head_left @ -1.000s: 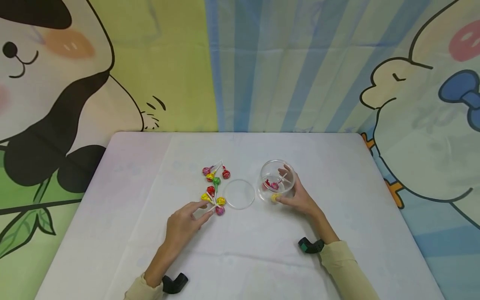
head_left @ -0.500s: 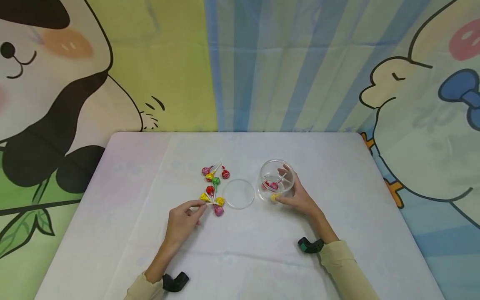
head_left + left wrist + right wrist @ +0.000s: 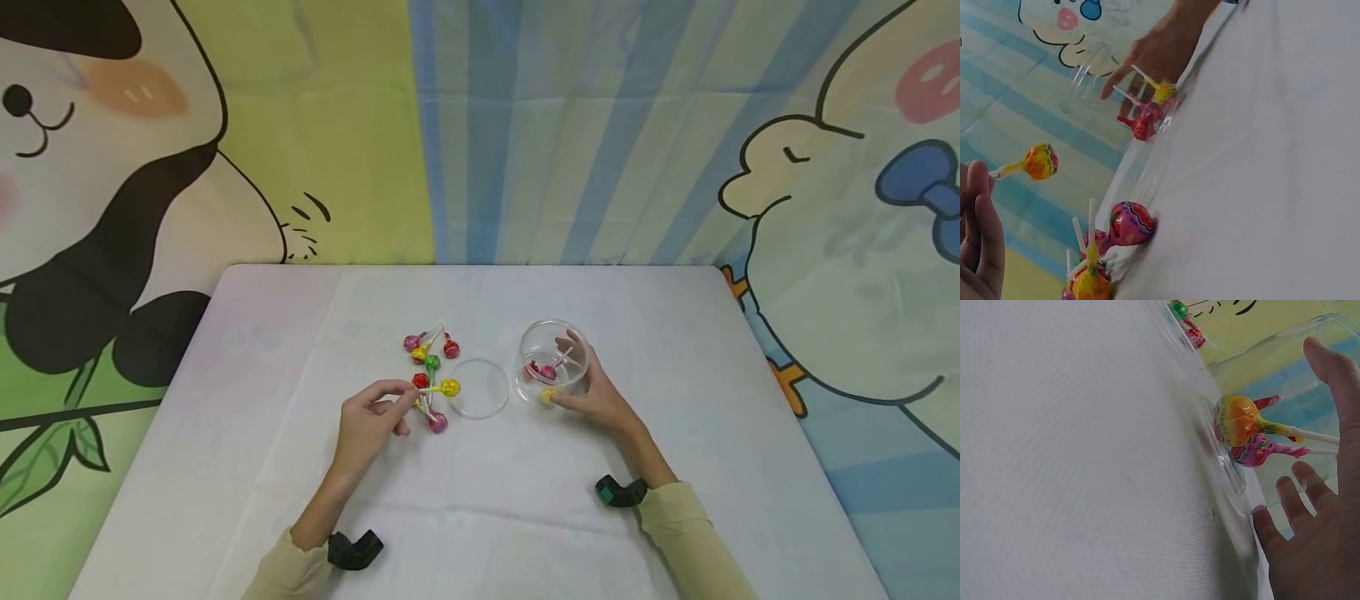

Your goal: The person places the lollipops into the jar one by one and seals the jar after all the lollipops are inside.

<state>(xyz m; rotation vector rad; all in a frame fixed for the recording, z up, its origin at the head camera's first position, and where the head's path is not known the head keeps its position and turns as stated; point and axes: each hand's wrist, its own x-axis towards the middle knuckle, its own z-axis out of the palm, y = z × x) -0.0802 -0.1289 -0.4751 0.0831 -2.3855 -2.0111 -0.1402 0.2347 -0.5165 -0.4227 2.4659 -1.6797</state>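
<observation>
Between thumb and fingers, my left hand pinches the white stick of a yellow-wrapped lollipop. In the left wrist view its head points away from the fingertips, above the loose candies. My right hand holds a clear round jar, thumb on the near side and fingers round the far side. Inside the jar lie a yellow lollipop, a pink one and a red one. Beside the left hand a loose pink lollipop rests with others in a pile.
A clear round lid lies flat between pile and jar. Farther back on the white table are a green lollipop, a red one and several more. A printed cloth hangs behind the table.
My left hand has closed on the stick of a yellow lollipop in the pile and lifted it, swinging its head toward the lid. The right hand and jar have stayed still.
</observation>
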